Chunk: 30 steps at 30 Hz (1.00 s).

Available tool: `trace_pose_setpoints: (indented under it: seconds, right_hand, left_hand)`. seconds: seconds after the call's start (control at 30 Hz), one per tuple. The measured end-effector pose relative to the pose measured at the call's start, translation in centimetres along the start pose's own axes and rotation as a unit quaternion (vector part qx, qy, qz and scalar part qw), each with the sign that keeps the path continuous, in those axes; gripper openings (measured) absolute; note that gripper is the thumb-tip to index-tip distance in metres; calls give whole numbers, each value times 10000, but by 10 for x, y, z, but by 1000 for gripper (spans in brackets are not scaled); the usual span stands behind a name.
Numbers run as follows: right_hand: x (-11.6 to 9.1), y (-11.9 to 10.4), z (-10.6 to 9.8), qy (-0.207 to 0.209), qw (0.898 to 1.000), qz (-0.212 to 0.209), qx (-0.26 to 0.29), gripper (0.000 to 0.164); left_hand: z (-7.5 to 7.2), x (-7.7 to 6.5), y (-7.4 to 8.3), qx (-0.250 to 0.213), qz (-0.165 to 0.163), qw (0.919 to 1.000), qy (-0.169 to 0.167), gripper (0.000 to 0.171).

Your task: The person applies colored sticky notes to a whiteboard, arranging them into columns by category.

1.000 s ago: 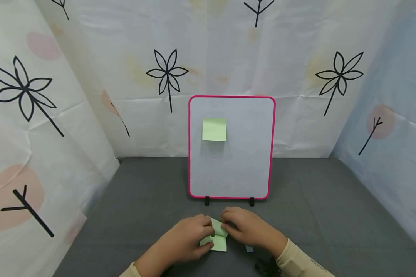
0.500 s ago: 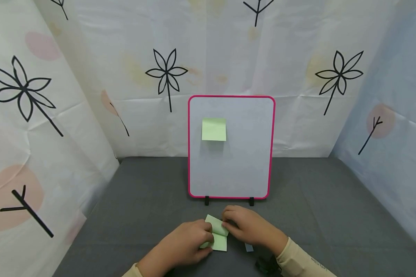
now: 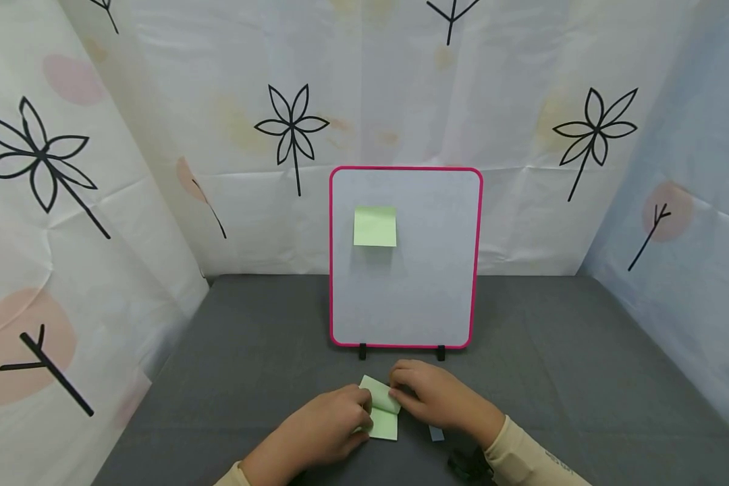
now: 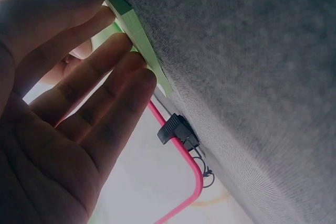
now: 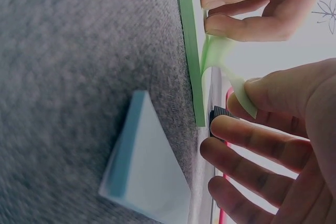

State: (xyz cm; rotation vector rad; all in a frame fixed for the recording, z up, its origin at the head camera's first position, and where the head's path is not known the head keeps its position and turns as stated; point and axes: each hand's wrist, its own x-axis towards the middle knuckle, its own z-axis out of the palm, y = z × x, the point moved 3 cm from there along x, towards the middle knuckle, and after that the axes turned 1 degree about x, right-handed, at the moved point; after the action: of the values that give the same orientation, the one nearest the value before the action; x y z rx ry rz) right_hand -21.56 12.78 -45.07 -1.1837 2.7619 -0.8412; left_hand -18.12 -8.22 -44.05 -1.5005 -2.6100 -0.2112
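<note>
A light green sticky note pad [image 5: 191,51] lies on the grey table in front of me. My left hand [image 3: 331,422] holds the pad at its left side, fingertips and thumb right at its surface and edge in the left wrist view. Between thumb and index finger my right hand [image 3: 437,395] pinches the top green sticky note [image 3: 381,395]. That sheet curls up and away from the pad, its far end raised, and still meets the pad along a fold. The right hand's other fingers [image 5: 252,166] extend loosely beside it.
A pink-framed whiteboard [image 3: 422,290] stands behind the hands on black feet [image 4: 178,130]. One green sticky note [image 3: 374,227] is on its upper left. A small blue pad [image 5: 152,166] lies under the right wrist, near a dark object [image 3: 469,466]. Patterned cloth [image 3: 401,101] hangs around the table.
The left hand has shifted slightly toward me, uncovering more of the raised sheet's left corner. The right hand keeps its pinch and has hardly moved.
</note>
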Motion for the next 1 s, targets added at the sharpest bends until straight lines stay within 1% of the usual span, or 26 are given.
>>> trace_pose_setpoints:
  seconds: [0.13, 0.3, 0.4, 0.63, 1.0]
  right_hand:
    - [0, 1, 1, 12, 10000, 10, -13, 6]
    - [0, 1, 0, 79, 9999, -62, -84, 6]
    - [0, 0, -1, 98, 9999, -81, -84, 6]
    - [0, -2, -1, 38, 10000, -25, -68, 6]
    - [0, 0, -2, 122, 9999, -15, -115, 5]
  left_hand:
    - [0, -1, 1, 101, 80, 9998, 174, 12]
    - [0, -1, 5, 208, 353, 9972, 623, 31]
    - [0, -1, 6, 200, 465, 9959, 754, 35]
    - [-1, -1, 7, 242, 498, 9952, 809, 38]
    - [1, -1, 7, 234, 438, 9955, 806, 37]
